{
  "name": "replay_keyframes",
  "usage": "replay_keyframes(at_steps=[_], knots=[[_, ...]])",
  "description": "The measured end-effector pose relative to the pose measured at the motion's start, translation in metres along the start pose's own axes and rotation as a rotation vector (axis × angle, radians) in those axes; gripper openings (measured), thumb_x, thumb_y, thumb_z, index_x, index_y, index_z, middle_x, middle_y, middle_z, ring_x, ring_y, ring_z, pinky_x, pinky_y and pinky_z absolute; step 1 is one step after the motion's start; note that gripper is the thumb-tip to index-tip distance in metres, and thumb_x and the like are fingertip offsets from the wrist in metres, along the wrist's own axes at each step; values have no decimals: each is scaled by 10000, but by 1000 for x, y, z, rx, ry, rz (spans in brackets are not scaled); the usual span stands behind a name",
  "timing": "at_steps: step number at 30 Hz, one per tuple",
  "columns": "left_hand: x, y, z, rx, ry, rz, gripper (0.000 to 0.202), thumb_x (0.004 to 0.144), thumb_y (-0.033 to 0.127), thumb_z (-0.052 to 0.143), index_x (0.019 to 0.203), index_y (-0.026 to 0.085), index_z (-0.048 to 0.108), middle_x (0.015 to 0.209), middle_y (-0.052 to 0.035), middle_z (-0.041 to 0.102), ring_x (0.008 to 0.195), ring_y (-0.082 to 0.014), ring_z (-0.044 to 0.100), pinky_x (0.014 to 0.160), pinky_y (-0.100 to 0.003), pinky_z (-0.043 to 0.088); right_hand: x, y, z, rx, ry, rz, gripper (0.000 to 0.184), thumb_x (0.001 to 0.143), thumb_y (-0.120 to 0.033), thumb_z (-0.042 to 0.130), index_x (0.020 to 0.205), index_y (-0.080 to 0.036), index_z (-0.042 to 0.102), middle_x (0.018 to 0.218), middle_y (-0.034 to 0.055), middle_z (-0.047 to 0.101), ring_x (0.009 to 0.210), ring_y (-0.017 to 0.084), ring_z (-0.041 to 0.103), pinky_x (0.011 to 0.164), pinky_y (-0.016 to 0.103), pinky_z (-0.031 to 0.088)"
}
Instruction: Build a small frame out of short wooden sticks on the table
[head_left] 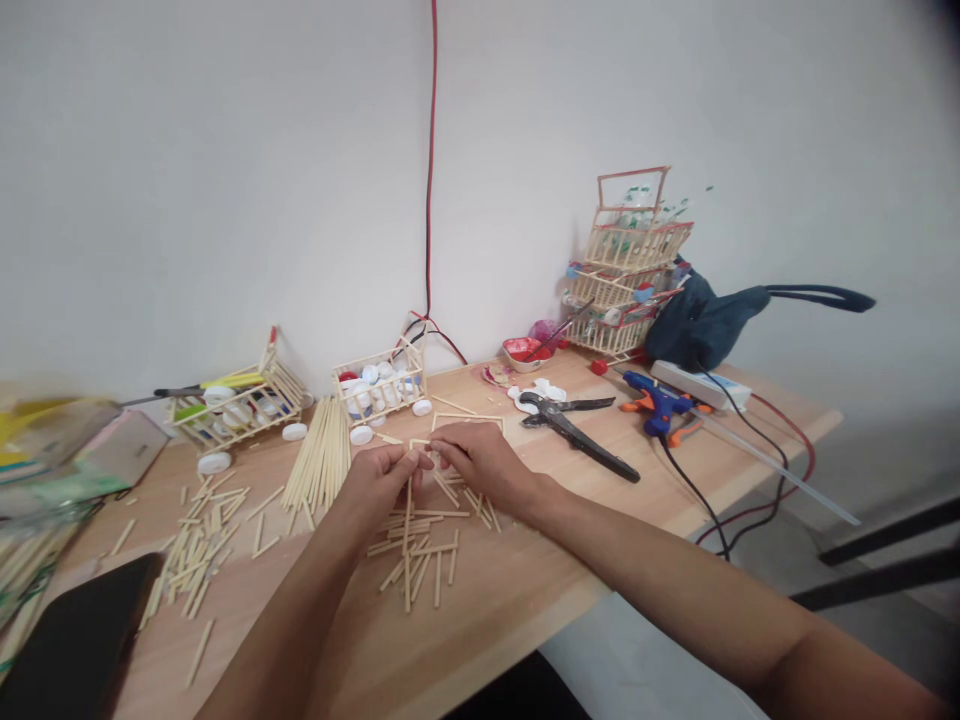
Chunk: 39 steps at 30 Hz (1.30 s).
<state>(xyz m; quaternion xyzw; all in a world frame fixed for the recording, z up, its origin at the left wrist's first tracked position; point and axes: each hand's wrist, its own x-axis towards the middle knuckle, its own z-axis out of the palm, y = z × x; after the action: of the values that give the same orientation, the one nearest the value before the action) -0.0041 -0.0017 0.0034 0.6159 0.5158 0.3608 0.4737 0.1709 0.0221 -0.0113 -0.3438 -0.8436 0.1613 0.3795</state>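
Observation:
My left hand point(384, 474) and my right hand point(480, 458) meet over the middle of the table, fingertips pinched close together. Between them is a small frame of thin wooden sticks point(408, 520), one long stick hanging down below my left fingers. The exact joint under my fingertips is hidden. Cut short sticks point(421, 575) lie scattered just below my hands. Beyond my right hand, a flat stick frame point(469, 417) rests on the wood. A fan of long sticks point(319, 455) lies to the left of my left hand.
Small stick carts point(379, 385) with white wheels stand along the wall; stacked carts point(626, 280) are at the back right. Black cutters point(581, 435), a blue glue gun point(661, 400) and a power strip point(701, 385) lie to the right. A dark phone point(82, 640) is front left.

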Motion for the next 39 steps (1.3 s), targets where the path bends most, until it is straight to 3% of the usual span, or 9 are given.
replay_keyframes(at_steps=[8,16,39], knots=[[-4,9,2,4,17,8,386,754,480,548,768,115,674,535,32,486,464,-94,375,466,-227,263,0,-1,-1,-13,2,-10,226,918,-164,469,740,-151,606,712,2,613,690,97,534,681,184,369],[0,2,1,24,19,17,389,772,477,536,803,120,687,545,25,492,468,-95,383,462,-224,272,0,-1,-1,-29,6,-11,228,925,-183,461,760,-158,617,730,6,627,700,101,548,694,189,373],[-3,7,3,-37,25,-11,381,742,493,572,778,130,682,539,28,498,451,-95,386,454,-224,269,-1,-2,-2,-21,-6,-4,247,936,-193,438,758,-161,605,718,4,614,698,103,539,697,196,370]])
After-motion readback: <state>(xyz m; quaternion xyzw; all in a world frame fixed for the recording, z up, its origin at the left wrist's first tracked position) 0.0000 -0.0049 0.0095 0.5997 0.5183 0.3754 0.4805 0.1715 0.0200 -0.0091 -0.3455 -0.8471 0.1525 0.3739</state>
